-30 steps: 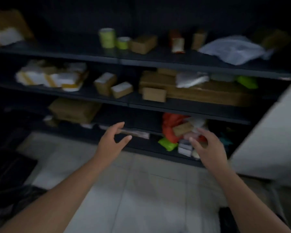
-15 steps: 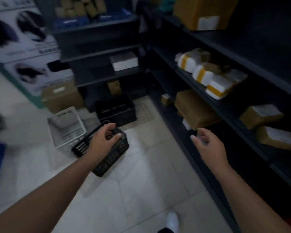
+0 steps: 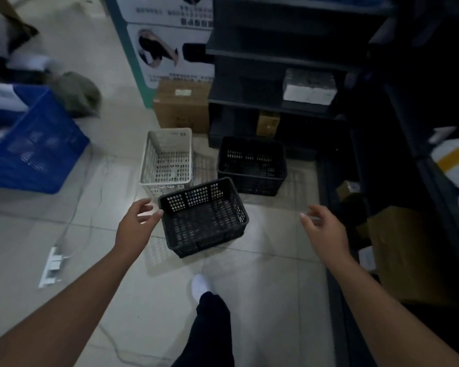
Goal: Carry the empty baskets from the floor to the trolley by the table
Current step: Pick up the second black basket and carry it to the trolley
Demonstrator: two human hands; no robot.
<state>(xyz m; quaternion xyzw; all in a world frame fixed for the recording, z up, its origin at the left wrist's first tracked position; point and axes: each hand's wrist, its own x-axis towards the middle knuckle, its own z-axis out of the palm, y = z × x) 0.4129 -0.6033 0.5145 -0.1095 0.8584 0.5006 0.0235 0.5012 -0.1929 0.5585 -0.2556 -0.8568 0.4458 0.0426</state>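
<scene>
Three empty perforated baskets stand on the tiled floor. The nearest black basket (image 3: 204,215) sits straight ahead of me. A white basket (image 3: 167,157) stands behind it to the left, and a second black basket (image 3: 252,165) behind it to the right, against the shelf base. My left hand (image 3: 138,223) hovers open just left of the near basket's left rim, fingertips almost at its corner. My right hand (image 3: 323,229) is open too, well to the right of that basket and apart from it. No trolley is in view.
Dark shelving (image 3: 276,75) with parcels runs along the right and back. A blue crate (image 3: 35,144) stands at the left. Cardboard boxes (image 3: 182,104) sit behind the baskets. A power strip (image 3: 51,268) and its cable lie on the floor at the left. My foot (image 3: 200,286) is below the near basket.
My view has swung left from the shelves down to the floor, bringing all three baskets into sight. Both hands stay open and held out in front.
</scene>
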